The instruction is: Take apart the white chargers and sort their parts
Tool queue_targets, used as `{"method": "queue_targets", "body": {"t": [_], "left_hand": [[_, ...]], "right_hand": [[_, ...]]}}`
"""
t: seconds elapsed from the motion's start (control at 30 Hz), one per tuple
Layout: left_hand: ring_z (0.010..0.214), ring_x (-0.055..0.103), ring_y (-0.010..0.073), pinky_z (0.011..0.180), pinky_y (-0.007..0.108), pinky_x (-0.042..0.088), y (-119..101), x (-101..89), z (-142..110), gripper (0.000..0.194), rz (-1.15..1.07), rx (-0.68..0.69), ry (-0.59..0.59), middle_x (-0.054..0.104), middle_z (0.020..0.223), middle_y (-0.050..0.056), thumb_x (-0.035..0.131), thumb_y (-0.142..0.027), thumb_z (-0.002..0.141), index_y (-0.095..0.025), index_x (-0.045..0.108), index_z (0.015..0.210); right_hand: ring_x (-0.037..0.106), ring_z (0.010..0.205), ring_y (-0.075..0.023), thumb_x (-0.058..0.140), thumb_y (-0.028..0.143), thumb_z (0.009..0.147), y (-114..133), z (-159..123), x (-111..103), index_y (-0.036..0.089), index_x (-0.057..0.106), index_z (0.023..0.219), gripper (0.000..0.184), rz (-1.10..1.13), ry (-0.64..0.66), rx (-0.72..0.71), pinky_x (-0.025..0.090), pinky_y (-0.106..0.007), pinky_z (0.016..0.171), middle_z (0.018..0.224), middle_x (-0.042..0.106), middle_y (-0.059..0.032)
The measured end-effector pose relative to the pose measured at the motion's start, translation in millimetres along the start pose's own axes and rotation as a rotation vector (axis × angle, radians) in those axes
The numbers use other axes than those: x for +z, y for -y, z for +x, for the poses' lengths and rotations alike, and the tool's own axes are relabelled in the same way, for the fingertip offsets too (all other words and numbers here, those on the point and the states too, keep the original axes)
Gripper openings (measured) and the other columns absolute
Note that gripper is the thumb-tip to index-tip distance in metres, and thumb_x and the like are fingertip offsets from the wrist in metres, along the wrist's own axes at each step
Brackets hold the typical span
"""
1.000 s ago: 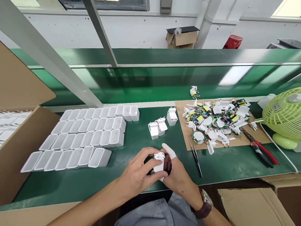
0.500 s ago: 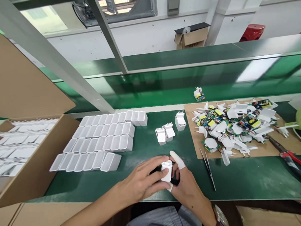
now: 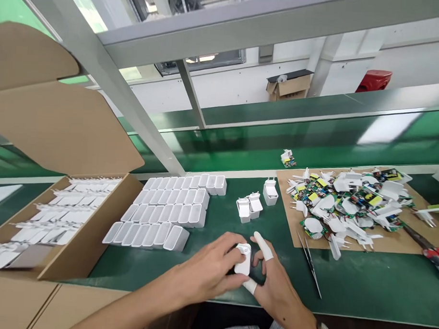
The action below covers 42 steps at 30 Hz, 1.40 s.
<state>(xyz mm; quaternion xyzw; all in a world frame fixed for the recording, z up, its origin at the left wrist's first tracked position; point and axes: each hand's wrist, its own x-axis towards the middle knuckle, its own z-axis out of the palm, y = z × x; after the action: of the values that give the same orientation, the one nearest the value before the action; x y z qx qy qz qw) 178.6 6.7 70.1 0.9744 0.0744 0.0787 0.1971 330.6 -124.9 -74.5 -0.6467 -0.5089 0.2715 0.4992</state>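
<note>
My left hand (image 3: pixel 216 270) holds a small white charger (image 3: pixel 242 260) between its fingers and thumb, a prong end toward the top. Just to its right, my right hand (image 3: pixel 275 277) has its index finger raised away from the charger and its other fingers loosely curled. White covers sit on the right thumb and index finger. That thumb's tip is close to the charger's lower end; I cannot tell whether it touches. Beyond the hands, a pair of white casings (image 3: pixel 249 206) with lids ajar stand together, and another casing with a plug part (image 3: pixel 271 191) stands behind them.
Rows of open white casings (image 3: pixel 175 239) stand on the left. A cardboard box (image 3: pixel 90 239) of white chargers lies beyond. At right, circuit boards with plug parts (image 3: pixel 348 202) are heaped on cardboard (image 3: pixel 293 224). Tweezers (image 3: pixel 311 268) and red-handled pliers (image 3: pixel 428 251) lie nearby.
My right index finger has come away from the charger, opening a gap. The left hand still holds the charger. The camera view has shifted, bringing more of the box into sight.
</note>
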Motion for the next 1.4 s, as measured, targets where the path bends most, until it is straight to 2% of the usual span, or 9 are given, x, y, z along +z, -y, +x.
{"method": "queue_targets", "body": {"t": [0.2,0.3,0.5,0.7,0.77,0.87,1.03,1.3,1.4], "left_hand": [[0.115,0.068,0.0231,0.097,0.036,0.058,33.0,-78.6,43.7,0.017,0.244,0.035,-0.459,0.065,0.133,0.011,0.071,-0.032,0.097,-0.02,0.063,0.108],[0.115,0.067,0.0269,0.094,0.038,0.057,73.1,-87.4,95.1,0.026,0.208,-0.168,-0.3,0.067,0.129,0.011,0.07,-0.044,0.094,-0.019,0.067,0.1],[0.092,0.072,0.0278,0.082,0.034,0.057,135.6,-53.2,161.5,0.026,0.162,-0.34,-0.018,0.074,0.094,0.01,0.079,-0.04,0.076,-0.017,0.068,0.076],[0.125,0.062,0.0363,0.096,0.04,0.054,112.3,-75.1,134.8,0.059,0.089,-0.332,-0.026,0.068,0.13,0.016,0.07,-0.068,0.082,-0.017,0.074,0.11],[0.123,0.064,0.0358,0.094,0.039,0.055,96.6,-75.2,118.0,0.082,0.031,-0.33,0.04,0.066,0.136,0.016,0.073,-0.075,0.077,-0.018,0.063,0.135],[0.13,0.06,0.0423,0.096,0.045,0.055,81.1,-54.0,99.6,0.115,-0.003,-0.338,0.178,0.055,0.149,0.02,0.084,-0.075,0.063,-0.02,0.041,0.155],[0.135,0.058,0.0405,0.101,0.046,0.053,82.1,-11.6,100.9,0.11,0.041,-0.347,0.117,0.048,0.156,0.021,0.088,-0.047,0.071,-0.022,0.027,0.159],[0.123,0.062,0.0399,0.099,0.047,0.053,87.8,-11.6,146.2,0.089,0.11,-0.239,0.126,0.066,0.131,0.02,0.087,-0.028,0.073,-0.017,0.042,0.15],[0.14,0.046,0.0477,0.113,0.06,0.039,98.1,-21.2,164.2,0.106,0.169,-0.201,0.129,0.061,0.139,0.024,0.094,-0.034,0.063,-0.018,0.04,0.153]], "right_hand": [[0.061,0.081,-0.0191,0.071,0.027,0.086,7.5,2.8,-5.7,0.03,0.026,0.159,0.086,-0.022,0.029,0.029,0.056,-0.042,0.086,0.117,0.063,-0.005],[0.061,0.082,-0.0192,0.067,0.025,0.088,8.0,5.7,-5.9,0.031,0.034,0.155,0.076,-0.035,0.025,0.017,0.056,-0.042,0.087,0.12,0.064,-0.0055],[0.06,0.075,-0.0172,0.06,0.021,0.091,6.0,5.2,-2.2,0.031,0.041,0.152,0.065,-0.032,0.032,-0.001,0.058,-0.04,0.082,0.122,0.065,-0.006],[0.067,0.103,-0.0256,0.064,0.021,0.09,15.9,27.4,-52.8,0.03,0.028,0.161,0.08,-0.175,-0.007,-0.005,0.059,-0.048,0.095,0.129,0.061,-0.0106],[0.052,0.137,-0.033,0.061,0.018,0.091,23.0,57.8,-83.0,0.026,0.023,0.163,0.082,-0.286,-0.109,-0.107,0.046,-0.057,0.114,0.148,0.05,-0.0165],[0.022,0.157,-0.0354,0.064,0.01,0.084,32.2,115.1,-116.6,0.019,0.021,0.162,0.089,-0.402,-0.024,-0.217,0.028,-0.059,0.125,0.165,0.028,-0.0209],[0.062,0.119,-0.0339,0.073,0.003,0.067,34.9,175.8,-117.5,0.012,0.055,0.134,0.07,-0.427,0.21,-0.064,0.052,-0.052,0.104,0.124,0.063,-0.0161],[0.064,0.109,-0.0308,0.088,0.02,0.063,26.4,180.0,-112.2,0.015,0.054,0.132,0.077,-0.428,0.229,-0.089,0.053,-0.044,0.095,0.122,0.065,-0.0137],[0.066,0.102,-0.0303,0.081,0.017,0.07,24.6,190.1,-113.1,0.013,0.058,0.124,0.059,-0.435,0.199,-0.066,0.054,-0.041,0.09,0.112,0.069,-0.0147]]}}
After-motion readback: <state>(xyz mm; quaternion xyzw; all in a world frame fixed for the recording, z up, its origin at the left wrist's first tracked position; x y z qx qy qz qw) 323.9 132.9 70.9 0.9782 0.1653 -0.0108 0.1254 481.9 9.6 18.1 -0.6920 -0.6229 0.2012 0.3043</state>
